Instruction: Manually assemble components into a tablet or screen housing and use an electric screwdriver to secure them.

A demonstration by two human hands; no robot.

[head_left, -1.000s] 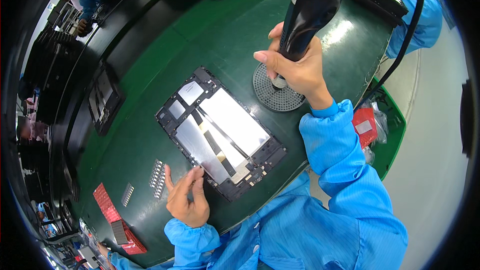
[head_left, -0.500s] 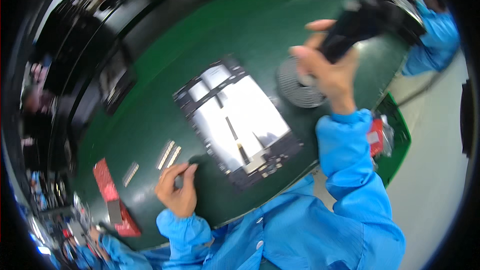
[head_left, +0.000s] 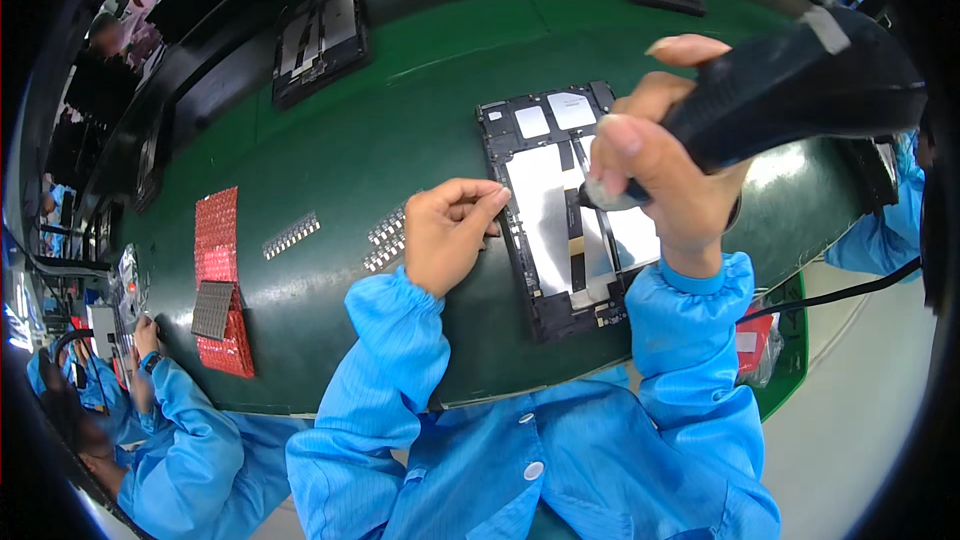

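Note:
An opened tablet [head_left: 535, 225] lies on the green table, its silver inner plates and black frame facing up. My left hand [head_left: 450, 230] is at its left edge with thumb and forefinger pinched together; whatever is between the fingertips is too small to make out. Above the tablet's right side, my right hand [head_left: 670, 165] grips a black handheld scanner [head_left: 800, 90] by its narrower end. The hand and scanner hide part of the tablet. Two strips of small metal parts [head_left: 385, 240] lie beside my left hand, partly covered by it.
Farther left lie another strip of parts [head_left: 291, 235] and a red bubble-wrap bag [head_left: 216, 240] with a dark grey piece [head_left: 212, 310] on it. More opened tablets [head_left: 320, 40] rest along the back. A green bin [head_left: 790, 350] and black cable [head_left: 850, 290] are at right. A co-worker [head_left: 190, 440] sits at left.
The view has turned and steadied. My right hand and the scanner have come over the tablet from its right side. My left hand has moved to the tablet's left edge.

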